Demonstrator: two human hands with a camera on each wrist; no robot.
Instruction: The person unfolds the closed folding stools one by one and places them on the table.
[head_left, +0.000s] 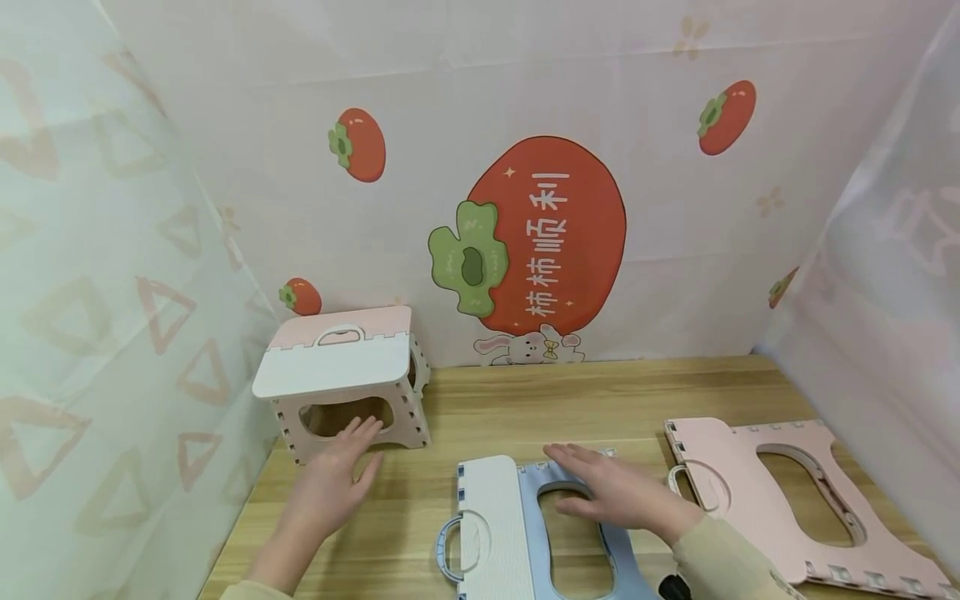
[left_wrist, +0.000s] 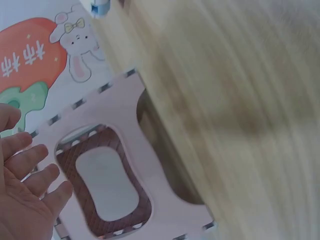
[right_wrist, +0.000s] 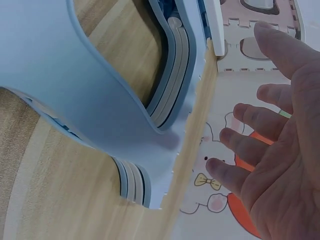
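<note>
An unfolded pink-and-white folding step stool (head_left: 341, 367) stands upright at the back left of the table. My left hand (head_left: 333, 483) is in front of it, fingers spread; in the left wrist view it holds nothing beside the stool's side panel (left_wrist: 150, 185). A blue-and-white folding stool (head_left: 495, 525) lies folded flat at the front middle, its blue carry handle (head_left: 444, 550) on the left side. Over its blue part reaches my right hand (head_left: 607, 487), fingers extended; the right wrist view shows nothing in it, apart from the blue panel (right_wrist: 115, 110).
Another folding stool, pink and folded flat (head_left: 750, 500), lies on the right of the wood-grain table (head_left: 555, 400). A printed cloth backdrop (head_left: 660, 317) rises behind the table, with cloth sides left and right. A small black object (head_left: 674, 587) shows by the right sleeve.
</note>
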